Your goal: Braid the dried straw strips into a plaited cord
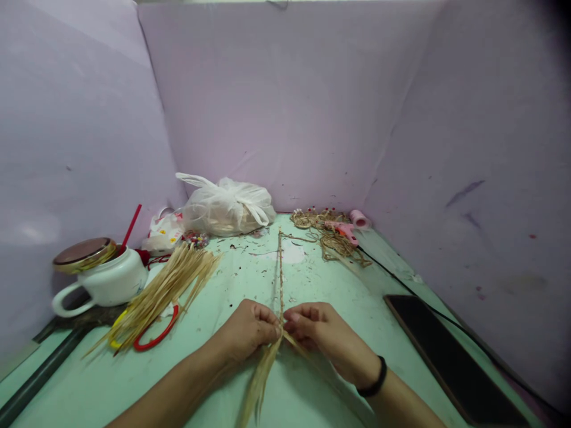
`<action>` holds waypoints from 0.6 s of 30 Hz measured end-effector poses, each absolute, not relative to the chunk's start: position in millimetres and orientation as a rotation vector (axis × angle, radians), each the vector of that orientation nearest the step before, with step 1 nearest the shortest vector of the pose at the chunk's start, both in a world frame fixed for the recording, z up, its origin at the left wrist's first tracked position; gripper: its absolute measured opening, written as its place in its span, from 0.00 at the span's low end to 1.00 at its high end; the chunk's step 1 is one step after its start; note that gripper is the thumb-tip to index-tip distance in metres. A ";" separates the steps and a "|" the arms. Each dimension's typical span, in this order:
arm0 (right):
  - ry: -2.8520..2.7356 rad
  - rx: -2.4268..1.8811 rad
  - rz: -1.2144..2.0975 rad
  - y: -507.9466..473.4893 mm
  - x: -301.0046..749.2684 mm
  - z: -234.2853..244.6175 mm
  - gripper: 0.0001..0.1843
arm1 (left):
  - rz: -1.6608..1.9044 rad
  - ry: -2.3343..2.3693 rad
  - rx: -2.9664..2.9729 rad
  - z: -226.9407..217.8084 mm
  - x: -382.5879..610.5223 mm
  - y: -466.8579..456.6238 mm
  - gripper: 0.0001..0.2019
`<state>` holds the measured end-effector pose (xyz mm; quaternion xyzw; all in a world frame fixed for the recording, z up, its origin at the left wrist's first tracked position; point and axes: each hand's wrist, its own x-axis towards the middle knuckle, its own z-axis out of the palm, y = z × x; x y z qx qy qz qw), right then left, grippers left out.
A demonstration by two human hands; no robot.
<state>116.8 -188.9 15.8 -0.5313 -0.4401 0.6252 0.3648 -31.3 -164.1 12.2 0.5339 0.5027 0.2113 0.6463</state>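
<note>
A thin braided cord of straw-coloured fibre (pixel 281 273) runs straight away from me along the middle of the table. At its near end my left hand (pixel 252 330) is closed, thumb and fingers pinching the strands. My right hand (pixel 319 333), with a black band at the wrist, is closed on the same braid from the other side. Loose fibre strands (pixel 263 380) hang from between the hands toward me, and thinner ones trail to the lower right. The fingertips partly hide the point where the strands cross.
Left: a bundle of dry strands (pixel 165 291) over red-and-yellow-handled scissors (pixel 156 339), a white mug (pixel 113 279) with a lid, a dark hammer-like tool (pixel 49 362). Back: a white plastic bag (pixel 232 205). Right: coiled braid (pixel 339 246), a pink glue gun (pixel 345 230), a thread spool (pixel 359 219), a dark slab (pixel 446 356).
</note>
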 end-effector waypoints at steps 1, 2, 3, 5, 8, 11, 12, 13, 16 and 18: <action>-1.104 -1.328 1.710 -189.1 115.0 15.4 0.15 | 0.484 1.129 1.231 11.8 -32.2 -163.4 0.05; -1.085 -1.302 1.772 -189.9 112.9 15.0 0.16 | 0.482 1.114 1.246 11.3 -33.1 -162.7 0.05; -1.067 -1.293 1.806 -191.0 110.9 14.5 0.16 | 0.480 1.096 1.261 10.7 -33.8 -162.3 0.06; -1.021 -1.300 1.824 -193.1 107.8 13.5 0.17 | 0.471 1.069 1.290 9.6 -34.8 -161.7 0.06; -1.052 -1.341 1.769 -193.7 106.0 11.2 0.14 | 0.442 1.056 1.337 8.9 -34.9 -161.5 0.06; -1.179 -1.412 1.622 -192.0 106.1 7.1 0.10 | 0.437 1.059 1.384 8.9 -35.3 -161.0 0.08; -1.210 -1.428 1.573 -191.5 106.1 5.6 0.09 | 0.438 1.064 1.406 9.3 -36.0 -160.5 0.08; -1.222 -1.439 1.535 -191.1 106.0 4.2 0.08 | 0.441 1.072 1.439 10.1 -37.0 -160.0 0.08; -1.186 -1.458 1.487 -191.3 104.0 1.0 0.07 | 0.379 1.098 1.528 14.9 -41.5 -158.6 0.08; -1.151 -1.459 1.480 -192.1 101.3 -0.3 0.07 | 0.319 1.151 1.583 19.9 -44.8 -159.6 0.08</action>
